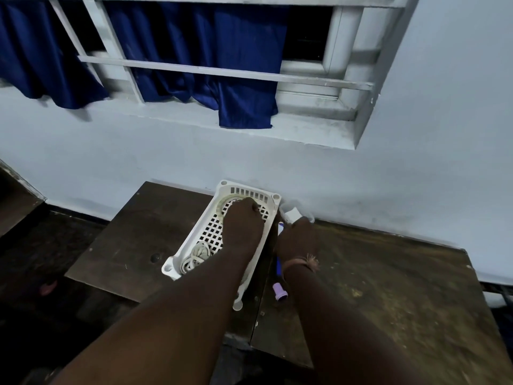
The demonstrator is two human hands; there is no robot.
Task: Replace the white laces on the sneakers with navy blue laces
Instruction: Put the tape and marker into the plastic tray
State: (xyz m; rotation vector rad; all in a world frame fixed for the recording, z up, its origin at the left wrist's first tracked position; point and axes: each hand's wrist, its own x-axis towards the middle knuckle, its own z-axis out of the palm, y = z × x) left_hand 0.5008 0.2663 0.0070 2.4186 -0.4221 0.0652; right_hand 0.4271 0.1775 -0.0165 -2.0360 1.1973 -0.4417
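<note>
A white slotted plastic basket (261, 194) lies on a dark wooden table (144, 234), pushed against the wall. A coil of white laces (194, 258) sits in its near end. My left hand (244, 226) is down inside the far end with fingers curled, next to a pale ring-shaped roll (223, 202). What the fingers touch is hidden. My right hand (297, 240) is just right of the basket, pinching a small white object (291, 214) near the wall. No sneakers or navy laces are in view.
A blue and purple tube-like item (279, 290) lies on the table between my forearms. A second wooden table (388, 276) adjoins on the right. The pale blue wall (388, 176) and a window sill with navy curtains (244, 79) stand behind.
</note>
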